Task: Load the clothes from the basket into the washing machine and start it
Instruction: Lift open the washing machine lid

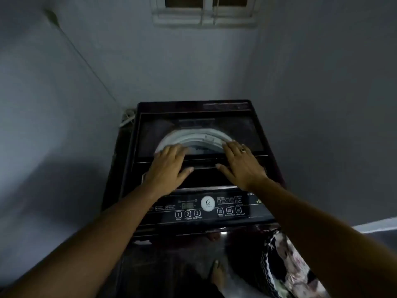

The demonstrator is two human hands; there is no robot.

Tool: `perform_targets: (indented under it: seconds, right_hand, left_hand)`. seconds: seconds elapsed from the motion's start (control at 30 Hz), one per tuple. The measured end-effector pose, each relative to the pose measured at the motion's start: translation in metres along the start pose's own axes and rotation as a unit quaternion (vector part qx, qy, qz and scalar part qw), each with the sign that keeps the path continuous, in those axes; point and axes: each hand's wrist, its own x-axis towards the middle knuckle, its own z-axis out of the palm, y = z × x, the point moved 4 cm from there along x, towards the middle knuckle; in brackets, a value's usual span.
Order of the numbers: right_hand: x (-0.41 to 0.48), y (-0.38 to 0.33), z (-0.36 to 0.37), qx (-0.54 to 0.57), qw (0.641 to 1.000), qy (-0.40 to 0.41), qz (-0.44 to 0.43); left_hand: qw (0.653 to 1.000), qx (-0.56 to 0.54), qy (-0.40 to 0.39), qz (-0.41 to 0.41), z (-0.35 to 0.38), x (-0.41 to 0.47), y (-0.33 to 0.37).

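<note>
Dim corner [251, 61], hands [169, 166] [241, 165] seemingly flat on lid [199, 123]

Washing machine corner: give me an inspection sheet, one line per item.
Surface: washing machine lid down, drum rim visible through its glass.
Job's things: control panel on the near edge; basket not seen.
Clutter: patterned cloth at lower right, unclear whether laundry.
Hands: left hand and right hand flat on the lid, fingers straight, holding nothing.
Cables: white cord behind the machine's left corner; thin wire along the left wall.
Surroundings: grey walls, window above, dim light.
</note>
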Motion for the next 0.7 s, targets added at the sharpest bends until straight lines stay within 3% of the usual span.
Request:
perform_targets:
  seconds: [0.13, 0.33, 0.7]
  right_hand:
    - [-0.006, 0.012, 0.021, 0.024, 0.999, 0.004, -0.031]
    - [-0.008, 0.027, 0.027, 0.044, 0.996, 0.049, -0.062]
    - [-0.024, 0.027, 0.006, 0.090, 0.991, 0.005, -0.099]
  left_hand:
    - [0.998, -0.029, -0.040, -0.027, 0.031, -0.010, 0.007]
    - [0.996, -0.071, -0.004, -0.057, 0.031, -0.012, -0.001]
    - [0.994, -0.083, -0.057, -0.043, 0.008, -0.030, -0.005]
